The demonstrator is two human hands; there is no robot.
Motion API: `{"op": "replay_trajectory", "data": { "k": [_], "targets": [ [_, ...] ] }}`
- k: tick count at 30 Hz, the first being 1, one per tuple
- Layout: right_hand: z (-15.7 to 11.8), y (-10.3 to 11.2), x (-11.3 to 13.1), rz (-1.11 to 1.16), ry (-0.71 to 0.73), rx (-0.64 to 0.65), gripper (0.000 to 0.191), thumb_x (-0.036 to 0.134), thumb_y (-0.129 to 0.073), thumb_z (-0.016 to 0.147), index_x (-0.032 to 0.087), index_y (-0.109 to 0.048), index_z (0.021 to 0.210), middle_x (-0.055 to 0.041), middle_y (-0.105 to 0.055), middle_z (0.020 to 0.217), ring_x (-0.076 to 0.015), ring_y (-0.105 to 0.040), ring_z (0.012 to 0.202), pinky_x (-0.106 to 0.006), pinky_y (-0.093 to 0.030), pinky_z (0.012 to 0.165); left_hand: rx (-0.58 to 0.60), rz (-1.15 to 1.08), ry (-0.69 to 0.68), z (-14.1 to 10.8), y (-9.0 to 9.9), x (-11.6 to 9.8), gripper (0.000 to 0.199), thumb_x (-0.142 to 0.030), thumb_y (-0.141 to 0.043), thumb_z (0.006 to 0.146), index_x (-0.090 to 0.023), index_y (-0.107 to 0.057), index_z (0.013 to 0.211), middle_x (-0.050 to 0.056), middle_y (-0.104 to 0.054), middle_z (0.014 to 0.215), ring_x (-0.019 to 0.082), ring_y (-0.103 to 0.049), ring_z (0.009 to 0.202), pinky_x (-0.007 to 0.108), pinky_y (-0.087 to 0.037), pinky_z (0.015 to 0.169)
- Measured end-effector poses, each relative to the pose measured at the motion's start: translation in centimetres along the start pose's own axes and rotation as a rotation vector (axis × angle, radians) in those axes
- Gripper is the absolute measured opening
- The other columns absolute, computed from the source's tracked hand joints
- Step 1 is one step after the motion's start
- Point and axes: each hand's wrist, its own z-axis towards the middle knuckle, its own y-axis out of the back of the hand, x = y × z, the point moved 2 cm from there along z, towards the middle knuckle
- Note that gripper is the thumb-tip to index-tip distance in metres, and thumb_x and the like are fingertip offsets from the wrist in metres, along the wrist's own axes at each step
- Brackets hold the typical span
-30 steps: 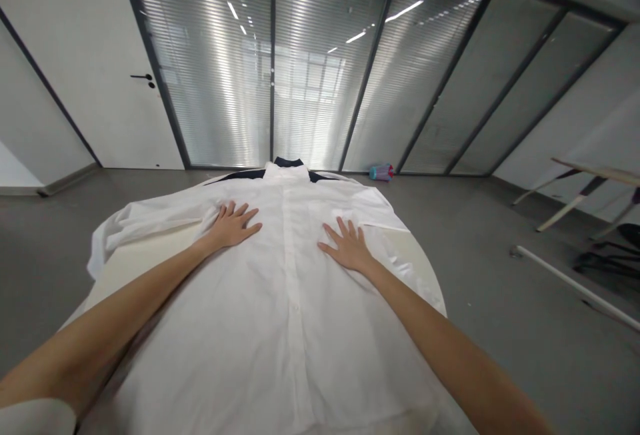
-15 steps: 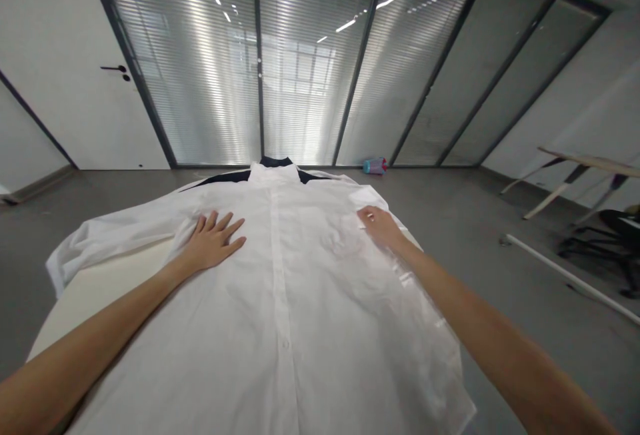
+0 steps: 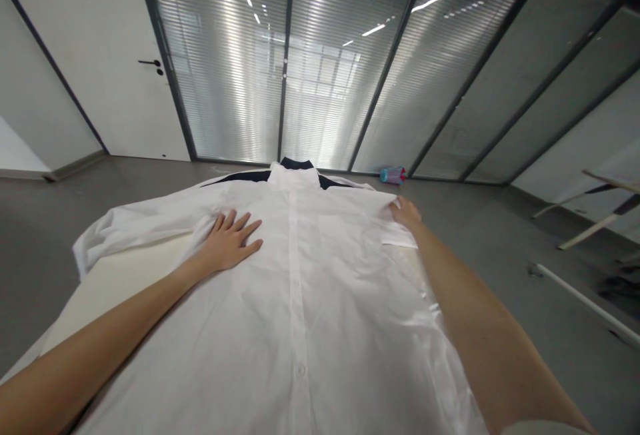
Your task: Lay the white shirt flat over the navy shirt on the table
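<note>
A white button-up shirt (image 3: pixel 260 328) lies spread, front side up, over a pale board or table (image 3: pixel 125 275), its collar at the far end. A dark garment or cloth (image 3: pixel 297 163) shows behind the collar and along the shoulders. My left hand (image 3: pixel 229 243) rests flat with fingers spread on the shirt's left chest area. At the shirt's right shoulder edge, my right hand (image 3: pixel 407 214) pinches the white fabric; its fingertips are partly hidden. The left sleeve stretches out to the left.
Glass partitions with blinds (image 3: pixel 325 88) and a white door (image 3: pixel 100 55) stand beyond the grey floor. A blue and red object (image 3: pixel 393 175) lies by the glass. At the right are wooden table legs (image 3: pixel 590 230) and a white pole (image 3: pixel 585 302).
My right hand has moved outward to the right, pulling the shirt's fabric at the shoulder with it. My left hand stays flat on the shirt. The view has shifted slightly.
</note>
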Motion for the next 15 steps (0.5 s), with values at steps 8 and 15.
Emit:
{"op": "replay_trajectory", "data": {
  "k": [8,15],
  "targets": [
    [-0.1,2.7,-1.0,-0.010,-0.172,-0.073,0.036,0.028,-0.045,0.096,0.017,-0.069,0.121,-0.0205,-0.064,0.127,-0.0390,-0.052,0.127,-0.059,-0.033,0.105,-0.019,-0.034,-0.019,0.1,-0.3,0.3,0.066,-0.063,-0.039,0.098,-0.031,-0.043,0.155,0.007,-0.036,0.163,0.043,-0.022,0.151,0.059,-0.014,0.121],
    [-4.3,1.9,4.5,0.115,-0.037,-0.326,0.047,0.038,-0.034,0.100,0.023,-0.057,0.138,-0.0178,-0.048,0.146,-0.0357,-0.045,0.132,-0.053,-0.036,0.106,-0.018,-0.036,-0.013,0.1,-0.3,0.2,0.065,-0.063,-0.039,0.098,-0.032,-0.043,0.155,0.006,-0.036,0.163,0.043,-0.022,0.151,0.058,-0.015,0.121]
  ]
}}
